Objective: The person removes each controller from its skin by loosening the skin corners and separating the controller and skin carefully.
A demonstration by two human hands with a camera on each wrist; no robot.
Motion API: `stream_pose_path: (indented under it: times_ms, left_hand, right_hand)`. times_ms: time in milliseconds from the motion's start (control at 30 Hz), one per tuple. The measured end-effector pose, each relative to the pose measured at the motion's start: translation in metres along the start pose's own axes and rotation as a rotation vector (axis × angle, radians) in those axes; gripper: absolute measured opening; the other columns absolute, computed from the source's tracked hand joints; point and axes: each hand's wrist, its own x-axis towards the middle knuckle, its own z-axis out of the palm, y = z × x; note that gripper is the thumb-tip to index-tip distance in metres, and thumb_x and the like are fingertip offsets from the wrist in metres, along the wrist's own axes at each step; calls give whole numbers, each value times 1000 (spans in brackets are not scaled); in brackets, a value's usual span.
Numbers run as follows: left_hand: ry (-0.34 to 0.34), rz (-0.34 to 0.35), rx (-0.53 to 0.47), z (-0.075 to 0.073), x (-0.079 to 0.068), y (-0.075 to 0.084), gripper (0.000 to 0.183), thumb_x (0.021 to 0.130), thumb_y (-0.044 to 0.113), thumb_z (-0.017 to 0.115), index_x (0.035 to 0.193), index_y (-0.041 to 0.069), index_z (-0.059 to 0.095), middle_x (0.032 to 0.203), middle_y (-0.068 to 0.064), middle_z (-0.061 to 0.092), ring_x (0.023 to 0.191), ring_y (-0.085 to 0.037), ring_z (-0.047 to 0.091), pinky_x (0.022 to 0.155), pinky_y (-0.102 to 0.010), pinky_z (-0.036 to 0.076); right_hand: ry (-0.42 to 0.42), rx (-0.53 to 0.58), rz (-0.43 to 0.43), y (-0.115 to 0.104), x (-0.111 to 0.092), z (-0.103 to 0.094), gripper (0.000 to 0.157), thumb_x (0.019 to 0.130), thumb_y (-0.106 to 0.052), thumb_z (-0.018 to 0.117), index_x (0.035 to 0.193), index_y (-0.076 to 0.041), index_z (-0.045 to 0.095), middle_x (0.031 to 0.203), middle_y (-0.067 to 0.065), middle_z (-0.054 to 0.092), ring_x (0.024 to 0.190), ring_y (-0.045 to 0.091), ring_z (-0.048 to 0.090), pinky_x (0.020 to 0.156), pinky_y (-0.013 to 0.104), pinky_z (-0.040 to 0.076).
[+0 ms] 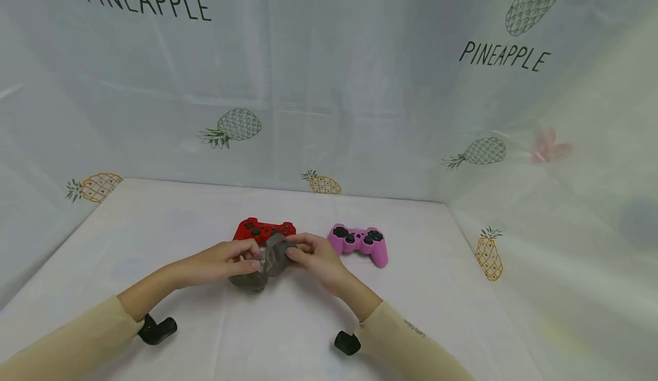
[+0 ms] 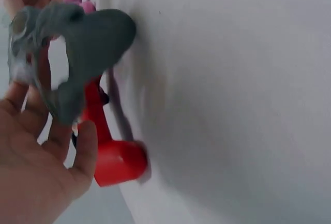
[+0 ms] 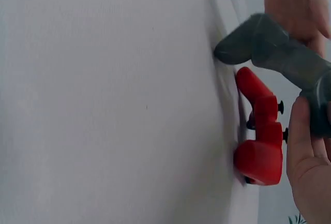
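Observation:
A soft grey silicone controller cover [image 1: 277, 255], with holes and a hollow grip lobe, hangs between both hands over the table. My right hand [image 1: 321, 261] pinches its right end between thumb and fingers. At the other side, the left hand [image 1: 226, 264] has its fingertips and thumb around the cover's edge. In the left wrist view, the cover [image 2: 101, 40] shows a wide opening through its middle. One rounded lobe of the cover [image 3: 240, 48] points down in the right wrist view. Just behind it lies a red game controller [image 1: 264, 229], partly hidden by the cover and left hand.
A pink game controller [image 1: 360, 241] lies just right of my right hand. The white-covered table [image 1: 288, 335] ends at a back cloth [image 1: 354, 112] printed with pineapples. Black wrist cameras [image 1: 156, 329] stick out below both sleeves.

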Motion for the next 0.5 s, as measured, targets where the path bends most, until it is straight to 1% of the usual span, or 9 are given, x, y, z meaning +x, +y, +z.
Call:
stream_pose_path:
  times_ms: [67,133,200,267,333,500]
  left_hand:
    - [61,-25,31,4,5,2,21,109,44,58,113,24,64,102,3,68,100,-20,61,82,-32,50]
    - [144,-61,55,6,11,5,28,109,51,56,107,24,65,93,5,65,94,-19,59,77,-32,48]
    - [226,-104,70,8,15,9,35,107,56,57,100,23,65,83,4,59,86,-18,55,71,-32,44]
    - [281,-124,76,9,20,12,37,106,56,59,97,21,66,75,3,53,79,-17,51,66,-32,40]
    - [302,-121,78,9,23,15,36,105,54,62,98,19,66,72,3,50,75,-16,49,64,-31,39]
    - [318,-50,81,11,25,14,22,106,42,65,103,20,67,71,6,51,71,-12,49,62,-29,39]
  right_hand:
    - [17,0,-12,1,1,4,32,103,-3,67,135,5,64,119,19,75,104,17,74,95,40,60]
    - [35,-14,-25,1,2,7,31,102,-3,69,132,4,66,114,17,77,101,16,75,93,38,61]
    - [51,-25,-33,1,3,10,29,101,-2,71,129,4,67,110,16,78,97,15,76,91,37,62]
    - [63,-35,-41,1,3,12,26,100,-2,72,125,4,68,107,15,78,95,14,76,89,35,62]
    - [67,-40,-36,1,3,13,25,100,-2,72,123,4,67,107,14,78,94,13,76,88,34,62]
    - [58,-33,-25,2,1,11,23,102,-3,70,121,7,63,109,17,78,95,15,76,90,37,62]
